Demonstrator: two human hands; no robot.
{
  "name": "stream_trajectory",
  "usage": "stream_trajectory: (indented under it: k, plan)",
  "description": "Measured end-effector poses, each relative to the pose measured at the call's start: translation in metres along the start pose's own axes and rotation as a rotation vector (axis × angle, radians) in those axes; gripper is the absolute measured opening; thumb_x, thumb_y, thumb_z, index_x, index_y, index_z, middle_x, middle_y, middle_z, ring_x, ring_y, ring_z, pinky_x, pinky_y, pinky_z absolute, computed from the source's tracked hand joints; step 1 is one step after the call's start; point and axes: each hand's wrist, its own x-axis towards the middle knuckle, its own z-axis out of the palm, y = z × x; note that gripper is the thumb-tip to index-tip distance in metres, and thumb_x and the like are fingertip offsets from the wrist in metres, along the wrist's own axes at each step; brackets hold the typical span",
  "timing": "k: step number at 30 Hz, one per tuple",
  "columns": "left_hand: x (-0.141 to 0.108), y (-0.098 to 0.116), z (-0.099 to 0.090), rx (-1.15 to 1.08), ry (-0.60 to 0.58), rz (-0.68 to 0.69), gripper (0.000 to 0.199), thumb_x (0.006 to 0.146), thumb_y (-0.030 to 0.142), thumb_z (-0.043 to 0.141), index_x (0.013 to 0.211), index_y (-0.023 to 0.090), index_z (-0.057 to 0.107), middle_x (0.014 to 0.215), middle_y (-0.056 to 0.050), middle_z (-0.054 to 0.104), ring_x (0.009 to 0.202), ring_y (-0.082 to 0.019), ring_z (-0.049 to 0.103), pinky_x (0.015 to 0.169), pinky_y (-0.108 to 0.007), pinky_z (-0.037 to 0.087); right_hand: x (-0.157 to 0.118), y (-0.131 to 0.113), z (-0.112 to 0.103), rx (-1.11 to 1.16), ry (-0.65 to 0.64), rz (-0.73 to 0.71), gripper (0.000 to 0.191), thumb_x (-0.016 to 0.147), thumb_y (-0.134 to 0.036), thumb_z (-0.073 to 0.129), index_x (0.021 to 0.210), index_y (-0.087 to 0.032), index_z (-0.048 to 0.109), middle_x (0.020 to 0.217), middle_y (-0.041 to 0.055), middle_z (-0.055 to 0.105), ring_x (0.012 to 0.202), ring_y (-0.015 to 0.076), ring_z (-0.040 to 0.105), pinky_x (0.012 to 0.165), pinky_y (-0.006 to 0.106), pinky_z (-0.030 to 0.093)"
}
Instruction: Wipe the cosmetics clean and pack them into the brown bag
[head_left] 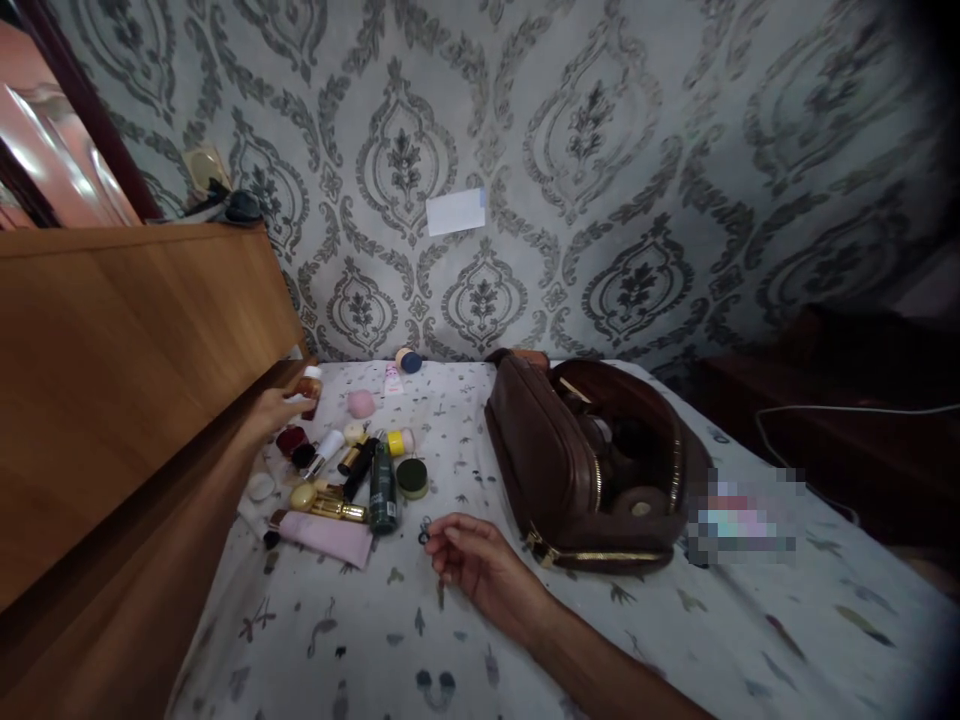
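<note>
Between the fingers of the left hand [271, 412] is a small amber-brown bottle with a white cap [308, 387], close beside the brown wooden panel [150, 350]; thumb and fingers seem closed around its body, below the cap. That is probably the sounder hold, as a cap could twist loose. The bottle is best carried upright and raised before it moves sideways, since small pieces crowd the near side of the grip and could topple. The right hand [480, 560], well to the right and nearer the wearer, has loosely bent fingers with nothing clearly between them.

Counting outward from the grip: one amber bottle, held; just on its near side, one dark red round jar [291, 439]. To its right lie one pink rounded piece [361, 403], one small pink-and-white tube [392, 379] and one round dark-blue and tan piece [409, 361]. Farther to the near right are one dark green bottle [382, 495], one flat round green tub [412, 479] and one pale pink squeeze tube [330, 538]. The shiny gold-coloured pieces [341, 510] overlap too much to count. Far right of both hands stands one brown leather-like bag [525, 440], unzipped, its dark contents uncountable.
</note>
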Motion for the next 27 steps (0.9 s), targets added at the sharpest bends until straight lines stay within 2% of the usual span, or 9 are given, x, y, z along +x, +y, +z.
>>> stream_trajectory:
  k: [5,8,9,12,14,18,22,24,27]
  plan:
    - [-0.088,0.039,0.056,-0.306,-0.283,0.077,0.063,0.073,0.053,0.066,0.121,0.013,0.064,0.092,-0.007,0.075,0.075,-0.019,0.068,0.058,-0.025,0.048,0.0,0.001,0.005,0.033,0.027,-0.053,0.057,0.072,-0.043,0.084,0.123,-0.026,0.065,0.109,0.008,0.073,0.096,0.0199,0.069,0.079,0.031,0.049]
    - [-0.143,0.054,0.093,-0.391,-0.469,0.187,0.054,0.067,0.048,0.072,0.111,0.017,0.07,0.091,-0.006,0.074,0.08,-0.022,0.069,0.066,-0.03,0.051,0.003,0.003,0.007,0.117,0.057,-0.088,0.058,0.074,-0.054,0.079,0.126,-0.035,0.061,0.118,0.0019,0.069,0.1,0.0181,0.066,0.088,0.034,0.05]
    - [-0.157,0.058,0.102,-0.406,-0.512,0.304,0.048,0.067,0.044,0.072,0.106,0.017,0.071,0.095,-0.006,0.074,0.086,-0.024,0.068,0.073,-0.032,0.052,0.005,0.004,0.007,0.128,0.058,-0.101,0.054,0.074,-0.057,0.077,0.122,-0.033,0.064,0.115,0.0014,0.069,0.096,0.0164,0.066,0.086,0.032,0.05]
    - [-0.182,0.064,0.117,-0.236,-0.435,0.559,0.03,0.069,0.036,0.071,0.094,0.019,0.071,0.095,-0.007,0.07,0.094,-0.027,0.065,0.086,-0.037,0.048,0.007,0.004,0.003,0.153,0.08,-0.119,0.046,0.08,-0.061,0.069,0.111,-0.027,0.068,0.115,0.0016,0.069,0.092,0.0142,0.063,0.077,0.026,0.051]
    - [-0.187,0.066,0.119,-0.085,-0.369,0.632,0.027,0.073,0.038,0.07,0.094,0.021,0.07,0.093,-0.007,0.068,0.093,-0.027,0.064,0.085,-0.038,0.048,0.006,0.003,0.0,0.155,0.106,-0.116,0.044,0.085,-0.061,0.062,0.111,-0.026,0.067,0.115,0.0018,0.07,0.092,0.0148,0.063,0.074,0.026,0.051]
    - [-0.192,0.066,0.123,-0.065,-0.129,0.768,0.045,0.084,0.041,0.062,0.124,0.021,0.058,0.114,-0.012,0.063,0.102,-0.028,0.063,0.089,-0.041,0.049,0.002,0.004,-0.002,0.153,0.134,-0.077,0.045,0.09,-0.063,0.054,0.114,-0.026,0.063,0.11,0.0027,0.07,0.092,0.017,0.065,0.076,0.031,0.053]
    - [-0.2,0.065,0.137,-0.081,0.126,1.076,0.042,0.094,0.033,0.051,0.134,0.022,0.052,0.128,-0.016,0.056,0.122,-0.031,0.053,0.102,-0.047,0.043,0.0,0.009,0.001,0.072,0.14,-0.012,0.043,0.089,-0.06,0.055,0.107,-0.022,0.062,0.098,0.0047,0.071,0.083,0.0178,0.066,0.07,0.032,0.052]
    - [-0.2,0.064,0.144,-0.036,0.143,1.182,0.039,0.095,0.029,0.049,0.133,0.024,0.053,0.134,-0.015,0.054,0.126,-0.031,0.049,0.105,-0.049,0.041,-0.001,0.01,0.002,-0.001,0.109,-0.017,0.041,0.087,-0.057,0.058,0.105,-0.021,0.062,0.093,0.0042,0.071,0.077,0.0168,0.066,0.065,0.029,0.051]
    - [-0.197,0.063,0.145,-0.043,0.101,1.197,0.034,0.095,0.028,0.048,0.127,0.023,0.057,0.126,-0.013,0.059,0.117,-0.029,0.055,0.099,-0.045,0.046,-0.004,0.011,0.003,-0.089,0.047,-0.052,0.046,0.081,-0.061,0.064,0.103,-0.021,0.06,0.087,0.0018,0.069,0.066,0.014,0.062,0.056,0.025,0.047]
